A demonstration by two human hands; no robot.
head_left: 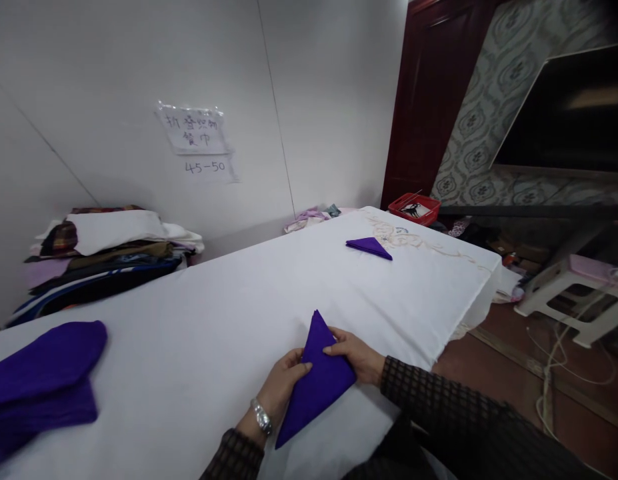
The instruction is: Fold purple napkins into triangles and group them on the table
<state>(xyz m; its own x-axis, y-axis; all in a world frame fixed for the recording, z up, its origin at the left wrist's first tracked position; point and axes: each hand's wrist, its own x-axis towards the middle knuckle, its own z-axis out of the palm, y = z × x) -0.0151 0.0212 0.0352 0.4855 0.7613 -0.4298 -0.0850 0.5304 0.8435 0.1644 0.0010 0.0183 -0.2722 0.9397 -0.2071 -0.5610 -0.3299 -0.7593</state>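
Note:
Between my hands is a purple cloth napkin, folded into a triangle with its point away from me. My left hand grips its left edge, thumb on top and fingers beneath. On the opposite edge, my right hand pinches it the same way, the fingers partly hidden behind the cloth. A second purple folded napkin lies farther off on the white tablecloth. Loose purple fabric is spread at the left edge of the view.
Stacked folded clothes rise beyond the table at the left. A red basket sits past the far right corner. Handwritten paper hangs on the wall. To the right, a white stool stands on the floor near loose cables.

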